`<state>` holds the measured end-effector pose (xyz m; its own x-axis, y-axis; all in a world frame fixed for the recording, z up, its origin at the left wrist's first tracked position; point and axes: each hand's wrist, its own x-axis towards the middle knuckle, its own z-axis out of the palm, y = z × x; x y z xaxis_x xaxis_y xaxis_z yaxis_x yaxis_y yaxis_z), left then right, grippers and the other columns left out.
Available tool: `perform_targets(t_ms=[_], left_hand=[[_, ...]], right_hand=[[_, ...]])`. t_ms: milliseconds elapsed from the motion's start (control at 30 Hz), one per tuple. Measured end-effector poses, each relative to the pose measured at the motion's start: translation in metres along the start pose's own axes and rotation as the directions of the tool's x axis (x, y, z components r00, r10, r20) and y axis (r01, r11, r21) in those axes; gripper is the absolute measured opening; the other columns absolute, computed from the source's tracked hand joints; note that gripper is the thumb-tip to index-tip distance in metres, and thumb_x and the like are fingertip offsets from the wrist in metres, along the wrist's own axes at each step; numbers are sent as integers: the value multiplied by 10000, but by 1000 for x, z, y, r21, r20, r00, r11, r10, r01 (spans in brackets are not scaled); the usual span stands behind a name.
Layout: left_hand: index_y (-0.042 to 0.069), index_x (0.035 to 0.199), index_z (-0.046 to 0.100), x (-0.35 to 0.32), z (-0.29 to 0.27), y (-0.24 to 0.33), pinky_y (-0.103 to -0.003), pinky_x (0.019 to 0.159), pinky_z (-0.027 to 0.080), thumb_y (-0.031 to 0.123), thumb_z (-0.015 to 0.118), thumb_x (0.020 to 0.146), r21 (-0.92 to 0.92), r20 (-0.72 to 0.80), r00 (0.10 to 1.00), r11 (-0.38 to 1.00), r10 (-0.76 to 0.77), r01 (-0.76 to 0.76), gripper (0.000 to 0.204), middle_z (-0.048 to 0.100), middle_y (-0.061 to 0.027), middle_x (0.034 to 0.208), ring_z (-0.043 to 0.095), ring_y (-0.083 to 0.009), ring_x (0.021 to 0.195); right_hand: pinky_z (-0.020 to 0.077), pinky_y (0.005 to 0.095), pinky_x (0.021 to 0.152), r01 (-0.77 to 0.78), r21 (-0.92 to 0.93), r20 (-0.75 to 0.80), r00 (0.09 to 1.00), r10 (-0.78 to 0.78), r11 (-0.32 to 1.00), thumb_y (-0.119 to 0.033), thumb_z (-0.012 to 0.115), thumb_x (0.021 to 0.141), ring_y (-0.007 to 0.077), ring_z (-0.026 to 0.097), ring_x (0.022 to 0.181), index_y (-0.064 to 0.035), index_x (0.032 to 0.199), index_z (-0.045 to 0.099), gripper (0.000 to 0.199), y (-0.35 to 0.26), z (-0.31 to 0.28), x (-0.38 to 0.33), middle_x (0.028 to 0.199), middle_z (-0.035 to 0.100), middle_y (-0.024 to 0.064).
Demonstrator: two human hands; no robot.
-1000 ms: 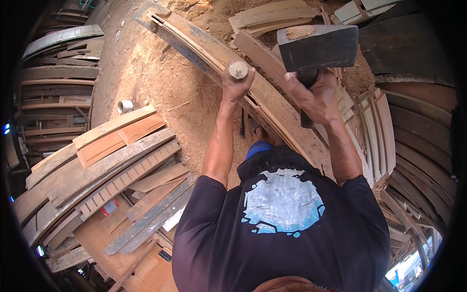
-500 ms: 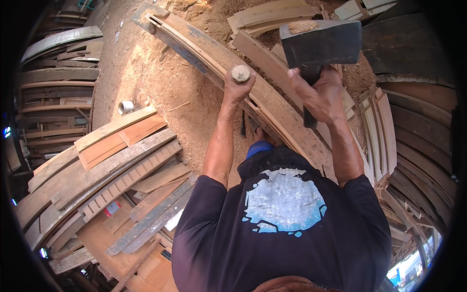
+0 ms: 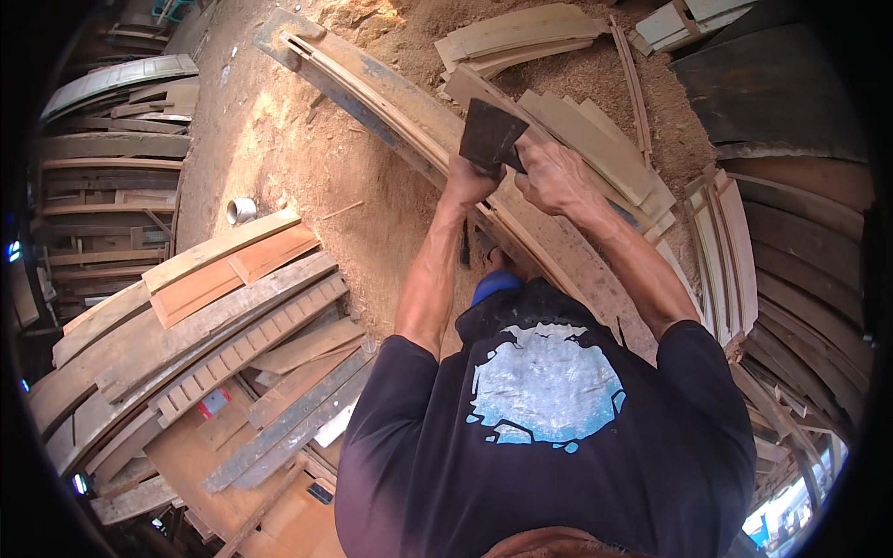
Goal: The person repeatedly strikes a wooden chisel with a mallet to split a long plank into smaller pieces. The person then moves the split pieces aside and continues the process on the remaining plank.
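Note:
My right hand is closed round the handle of a black mallet. The mallet's blocky head lies directly over my left hand, whose fingers are wrapped round an upright chisel. That chisel's round wooden butt is covered by the mallet head, and its blade is out of sight below my fist. Beneath both hands, a long narrow wooden strip with a slot near its far end runs along a thick plank bench.
Sawdust covers the ground. Curved boards and cut planks lie beyond the bench. Stacked timber stands at the left, more slats at the right. A white cup-like container lies near the left stack.
The mallet has come down and left from beside the bench onto the chisel, its head turning as it moved. My left hand has shifted slightly right and nearer, still gripping.

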<state>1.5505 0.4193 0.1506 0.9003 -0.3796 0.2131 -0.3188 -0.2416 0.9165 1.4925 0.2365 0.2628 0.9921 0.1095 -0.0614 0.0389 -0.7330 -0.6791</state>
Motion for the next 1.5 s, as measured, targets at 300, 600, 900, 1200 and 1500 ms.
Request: perform_targets(t_ms=[300,600,900,1200,1500], left_hand=[[39,977,646,2,-3,-14,-260,683,516,33,752,803,-196,-122,967,961,-222,196,203,653,23,848,623,-77,779],[32,926,634,4,-13,-12,-274,701,533,79,780,772,-222,-85,928,915,-363,337,218,661,1,816,631,-94,751],[28,1089,670,11,8,22,-297,774,547,52,764,745,-7,-19,993,994,113,-113,358,716,-73,933,670,-134,884],[45,976,630,-8,1,-10,-262,702,519,52,756,802,-140,-79,972,968,-220,208,215,639,23,848,614,-71,798],[73,890,609,3,-12,3,-242,641,491,66,771,795,-219,-78,954,939,-289,266,189,591,53,772,580,-59,705]], right_hand=[[521,436,721,99,311,-269,963,-12,945,-156,689,837,427,655,777,24,1050,649,281,-29,-47,-13,855,671,246],[481,344,612,9,435,-298,945,135,900,-172,674,897,167,563,624,40,966,647,225,-47,-75,-29,686,584,102],[532,489,743,-64,-97,-11,998,63,993,-174,686,848,423,696,820,4,1126,639,333,-13,-16,-10,848,694,261],[520,414,675,32,312,-245,968,48,950,-133,683,850,335,657,703,4,1059,654,251,-43,-59,-19,800,661,221],[506,344,648,57,419,-377,919,117,906,-149,694,896,175,593,658,18,1006,669,201,-52,-77,-29,743,637,106]])
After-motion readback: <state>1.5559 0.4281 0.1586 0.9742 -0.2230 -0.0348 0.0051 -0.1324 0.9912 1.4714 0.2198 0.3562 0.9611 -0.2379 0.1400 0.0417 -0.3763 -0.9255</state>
